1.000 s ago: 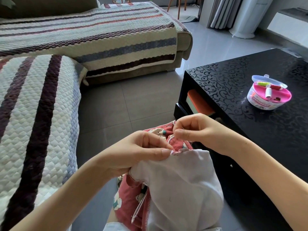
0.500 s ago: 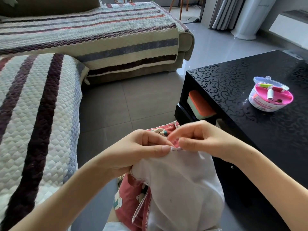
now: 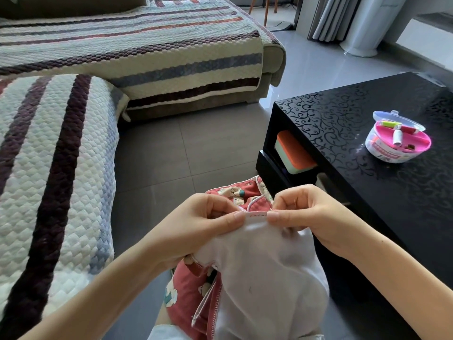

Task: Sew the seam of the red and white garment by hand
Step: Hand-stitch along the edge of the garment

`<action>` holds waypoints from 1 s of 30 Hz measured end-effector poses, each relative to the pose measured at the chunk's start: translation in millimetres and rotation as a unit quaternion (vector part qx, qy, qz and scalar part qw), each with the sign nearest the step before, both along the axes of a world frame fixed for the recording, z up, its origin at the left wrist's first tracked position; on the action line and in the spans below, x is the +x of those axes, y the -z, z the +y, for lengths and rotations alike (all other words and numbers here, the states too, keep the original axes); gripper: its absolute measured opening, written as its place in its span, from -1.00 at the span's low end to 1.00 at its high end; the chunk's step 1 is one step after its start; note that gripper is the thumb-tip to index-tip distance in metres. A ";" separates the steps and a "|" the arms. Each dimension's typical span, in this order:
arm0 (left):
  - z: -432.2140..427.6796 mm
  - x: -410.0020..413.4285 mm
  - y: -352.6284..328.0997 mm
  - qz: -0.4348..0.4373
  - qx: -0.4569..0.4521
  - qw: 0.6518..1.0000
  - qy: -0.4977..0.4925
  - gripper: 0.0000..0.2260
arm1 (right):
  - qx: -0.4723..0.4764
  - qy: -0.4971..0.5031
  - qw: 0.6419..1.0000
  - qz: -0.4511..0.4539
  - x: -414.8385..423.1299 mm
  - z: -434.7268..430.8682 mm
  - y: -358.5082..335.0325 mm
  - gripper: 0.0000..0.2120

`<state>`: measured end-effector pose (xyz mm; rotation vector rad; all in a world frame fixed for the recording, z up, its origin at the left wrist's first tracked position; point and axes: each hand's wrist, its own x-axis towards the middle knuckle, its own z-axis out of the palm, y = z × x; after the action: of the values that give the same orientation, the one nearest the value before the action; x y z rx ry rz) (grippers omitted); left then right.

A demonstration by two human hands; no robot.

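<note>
Left hand (image 3: 196, 224) pinches the garment (image 3: 259, 261) at its edge, thumb on top, fingers curled under. Between the thumbs, the seam (image 3: 256, 214) runs taut, so this looks mid-stitch, cloth bunched on the lap. Right hand (image 3: 304, 212) clamps the same edge, knuckles up; a needle can't be made out. Next calls for a careful push through both layers.
</note>
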<state>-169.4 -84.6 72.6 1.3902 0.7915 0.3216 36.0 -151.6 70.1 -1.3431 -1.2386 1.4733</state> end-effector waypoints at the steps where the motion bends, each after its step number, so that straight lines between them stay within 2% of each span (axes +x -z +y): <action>1: 0.5 0.4 0.2 0.000 0.000 1.000 0.000 -0.84 | 0.003 0.004 1.000 -0.007 -0.4 0.3 0.3 -0.86; 4: 1.2 1.0 -2.5 -0.011 -0.008 1.000 0.001 -0.79 | 0.001 0.019 1.000 -0.009 -1.0 3.2 -1.5 -0.90; 11: -1.3 9.5 -7.1 0.001 0.057 0.998 -0.009 -0.84 | 0.009 0.027 0.999 -0.020 0.5 13.1 -11.3 -0.89; 14: -4.3 12.9 -11.0 -0.014 0.057 0.998 -0.018 -0.91 | 0.010 0.019 1.000 0.000 0.4 16.3 -14.0 -0.91; 19: -3.7 12.3 -11.6 -0.009 0.047 0.999 -0.016 -0.85 | 0.054 0.038 0.998 -0.001 -0.2 22.0 -22.1 -0.92; 23: -3.6 12.1 -12.4 0.013 0.055 0.998 -0.004 -0.82 | 0.089 0.057 0.994 0.000 -4.2 24.8 -30.3 -0.89; 26: -2.7 11.9 -11.2 0.016 0.058 0.998 -0.002 -0.88 | 0.098 0.050 0.994 -0.026 -5.9 25.3 -26.3 -0.86; 30: -3.6 11.0 -13.5 -0.001 0.046 0.999 -0.014 -0.83 | 0.035 -0.022 0.997 -0.065 -2.0 21.6 -17.7 -0.68</action>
<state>-158.4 -88.1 86.1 1.4656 0.8027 0.3857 33.9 -130.0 87.7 -1.3900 -1.3983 1.3785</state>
